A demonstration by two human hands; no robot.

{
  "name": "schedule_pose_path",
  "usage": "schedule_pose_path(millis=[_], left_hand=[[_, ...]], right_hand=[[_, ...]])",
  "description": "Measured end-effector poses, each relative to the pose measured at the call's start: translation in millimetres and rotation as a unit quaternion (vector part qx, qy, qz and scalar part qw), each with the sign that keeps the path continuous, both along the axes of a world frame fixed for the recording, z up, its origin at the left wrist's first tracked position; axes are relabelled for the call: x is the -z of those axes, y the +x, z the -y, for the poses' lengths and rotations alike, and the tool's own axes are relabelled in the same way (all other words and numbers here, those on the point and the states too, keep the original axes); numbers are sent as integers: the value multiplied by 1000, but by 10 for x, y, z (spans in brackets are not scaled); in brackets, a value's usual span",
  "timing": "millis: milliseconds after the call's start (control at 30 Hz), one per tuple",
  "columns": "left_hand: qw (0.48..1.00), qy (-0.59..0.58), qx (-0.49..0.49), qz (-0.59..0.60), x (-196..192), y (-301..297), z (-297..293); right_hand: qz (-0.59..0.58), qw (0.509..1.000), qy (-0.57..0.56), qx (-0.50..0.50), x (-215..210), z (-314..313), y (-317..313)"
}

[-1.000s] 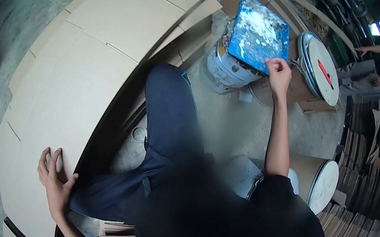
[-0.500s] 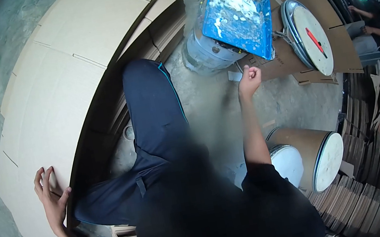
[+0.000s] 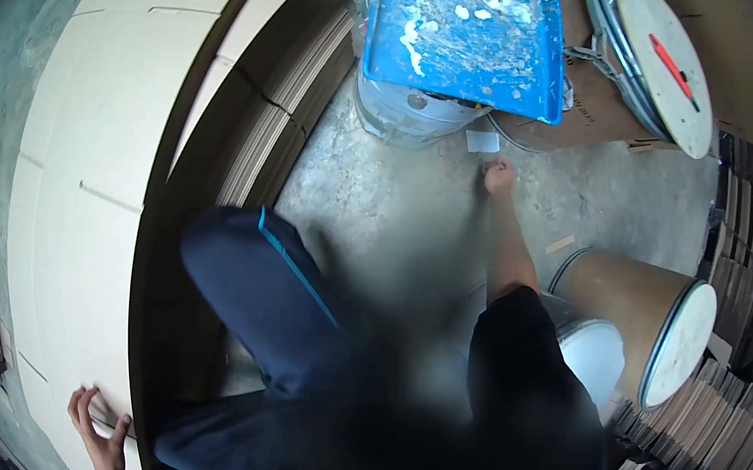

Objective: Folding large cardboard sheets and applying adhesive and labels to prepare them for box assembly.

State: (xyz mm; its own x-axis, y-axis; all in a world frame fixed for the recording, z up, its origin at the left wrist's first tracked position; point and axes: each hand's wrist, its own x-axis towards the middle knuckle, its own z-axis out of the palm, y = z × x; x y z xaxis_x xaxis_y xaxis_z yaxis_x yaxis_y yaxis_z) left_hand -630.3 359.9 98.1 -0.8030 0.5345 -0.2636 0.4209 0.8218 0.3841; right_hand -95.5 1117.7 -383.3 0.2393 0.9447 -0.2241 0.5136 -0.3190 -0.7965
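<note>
My left hand (image 3: 101,434) is at the near left, its fingers spread and curved, over the near part of a large pale cardboard sheet (image 3: 57,251). Whether the fingertips touch the board is hard to tell. My right hand (image 3: 498,175) is closed in a fist, low over the concrete floor; anything inside it is hidden. Just beyond the fist lies a small pale rectangular piece (image 3: 482,142). Farther off, a blue tray (image 3: 471,27) smeared with white residue rests tilted on top of a pale bucket (image 3: 410,113).
A brown drum (image 3: 652,312) and a white-topped container (image 3: 594,353) stand at my right. Another drum's pale lid (image 3: 666,68) carries a red-handled tool (image 3: 673,72). Cardboard stacks (image 3: 700,414) fill the lower right. Folded boards (image 3: 290,89) line the left side.
My view has shifted, so the tray and drums look larger. My right fist has come away from the tray's corner, nearer to me. The left hand stays spread at the cardboard.
</note>
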Motion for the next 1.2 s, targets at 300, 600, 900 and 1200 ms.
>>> schedule_pose_path(millis=[300,600,900,1200], left_hand=[[994,-53,-74,57,-193,38,-268],[992,-75,-92,45,-335,46,-372],[993,-54,-84,66,-199,76,-458],[995,-37,-87,28,-321,207,-446]], right_hand=[[126,989,-47,60,383,-318,-162],[-324,905,-154,227,-296,441,-190],[-325,822,290,367,-2849,1083,-786],[-79,856,493,-137,-4820,-59,-2129]])
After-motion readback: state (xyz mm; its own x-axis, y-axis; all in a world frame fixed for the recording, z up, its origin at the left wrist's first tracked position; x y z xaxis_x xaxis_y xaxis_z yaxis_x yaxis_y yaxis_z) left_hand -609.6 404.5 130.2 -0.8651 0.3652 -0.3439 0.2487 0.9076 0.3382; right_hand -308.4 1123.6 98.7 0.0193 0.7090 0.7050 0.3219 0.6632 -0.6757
